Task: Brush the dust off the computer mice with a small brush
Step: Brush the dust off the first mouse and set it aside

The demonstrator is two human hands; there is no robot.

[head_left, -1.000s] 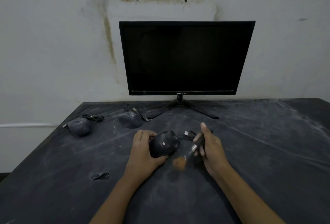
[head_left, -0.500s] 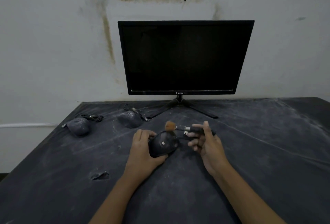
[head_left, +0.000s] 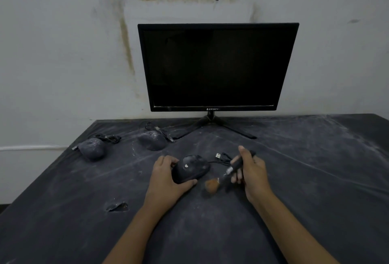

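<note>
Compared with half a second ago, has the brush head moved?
Yes. The brush head swept from the held mouse's far side, nearer the monitor, to its near right side, toward the person.

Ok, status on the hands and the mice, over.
Left hand grips the black mouse. Right hand holds the brush, bristles just off the mouse. Two dusty mice wait back left. Nothing blocking.

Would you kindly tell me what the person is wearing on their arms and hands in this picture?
Nothing shows: the left hand and right hand are ungloved, and no ring, watch or bracelet can be made out in the dim light. The left forearm and right forearm are bare, with no sleeve in view.
</note>
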